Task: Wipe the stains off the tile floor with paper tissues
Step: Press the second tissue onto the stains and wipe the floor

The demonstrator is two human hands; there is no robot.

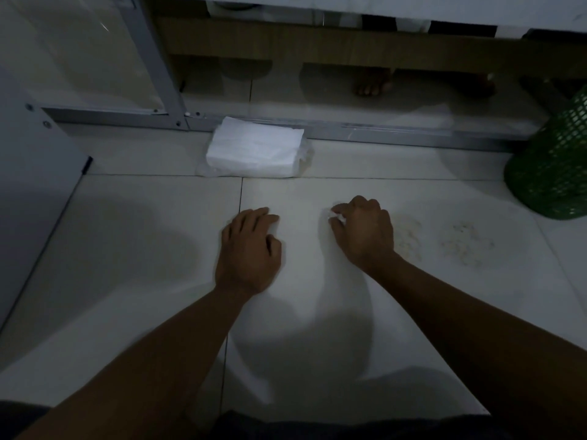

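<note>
My right hand (365, 231) rests on the white tile floor (301, 312), fingers closed around a small crumpled white paper tissue (337, 216) that peeks out at the fingertips. Just right of that hand lie two brownish speckled stains, one (408, 236) touching the hand's edge and another (465, 244) farther right. My left hand (249, 249) lies flat on the floor, palm down, fingers slightly spread, holding nothing. A white stack of paper tissues (254, 150) in a clear wrapper sits ahead by the metal rail.
A green mesh basket (552, 173) stands at the right edge. An aluminium door rail (381, 131) and glass panel (79, 58) run across the far side. Behind it are a wooden frame and a person's bare foot (371, 84). A grey panel (31, 185) stands left.
</note>
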